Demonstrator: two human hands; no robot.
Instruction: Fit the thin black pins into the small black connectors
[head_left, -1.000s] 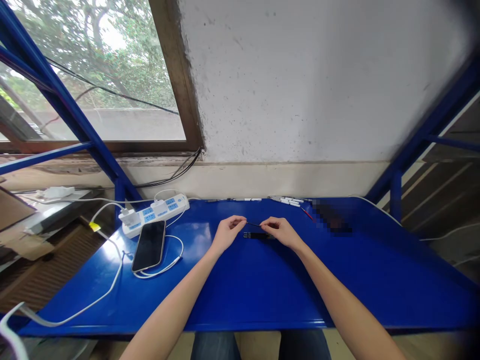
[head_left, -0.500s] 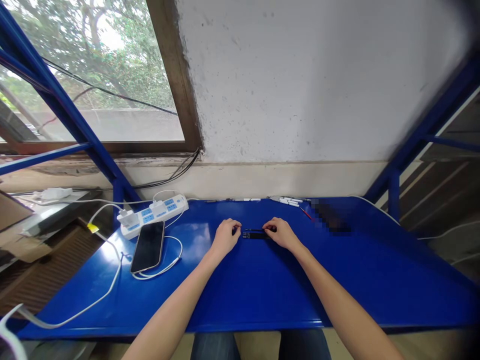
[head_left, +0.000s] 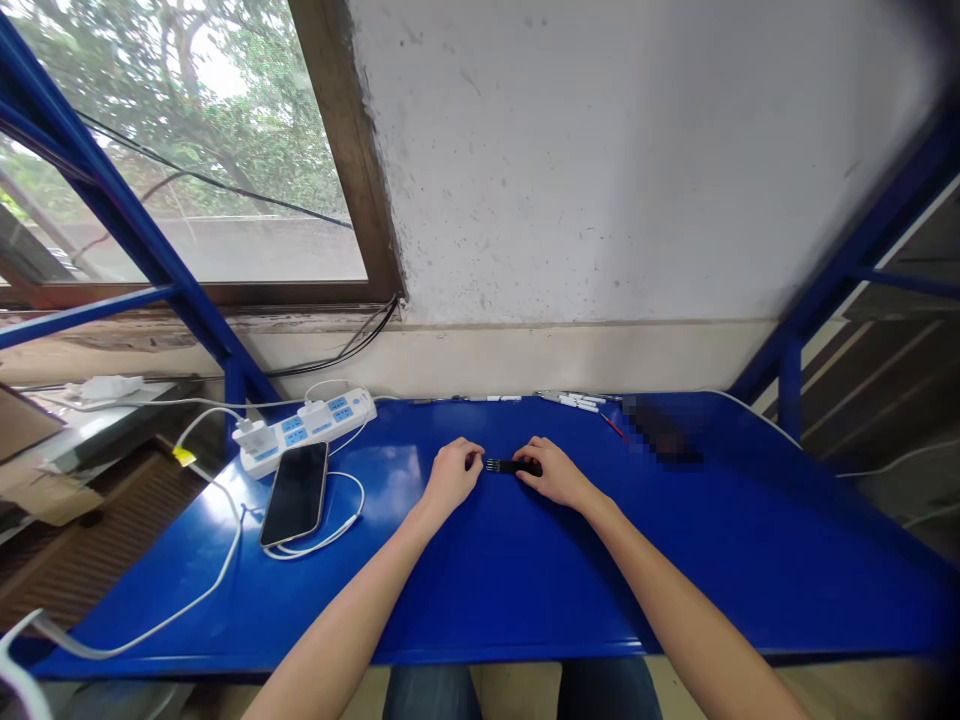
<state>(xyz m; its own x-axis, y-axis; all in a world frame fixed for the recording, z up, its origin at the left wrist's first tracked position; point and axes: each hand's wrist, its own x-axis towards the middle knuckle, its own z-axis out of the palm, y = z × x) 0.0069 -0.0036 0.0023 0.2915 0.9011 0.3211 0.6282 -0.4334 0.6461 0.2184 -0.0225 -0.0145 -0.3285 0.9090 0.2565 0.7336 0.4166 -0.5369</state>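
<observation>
A tight row of slim black pens [head_left: 504, 466] with pale tips lies on the blue table, its tips towards the left. They are too small for me to tell whether they are whole pens or refills. My right hand [head_left: 551, 470] grips the row's right end, thumb on the near side and fingers on the far side. Just beyond the tips, my left hand [head_left: 455, 470] rests with its fingers curled and thumb close to the index finger. Whether anything sits in that pinch is hidden.
White pens [head_left: 577, 401] and a red pen [head_left: 611, 425] lie along the back edge. A pixelated dark object [head_left: 664, 432] is at the right. On the left are a phone [head_left: 295, 495], a power strip [head_left: 352, 412] and a looped white cable [head_left: 363, 497].
A single black pen that lay apart behind the row now lies in line with it. My right hand has closed around the row's right end. The left hand has hardly moved.
</observation>
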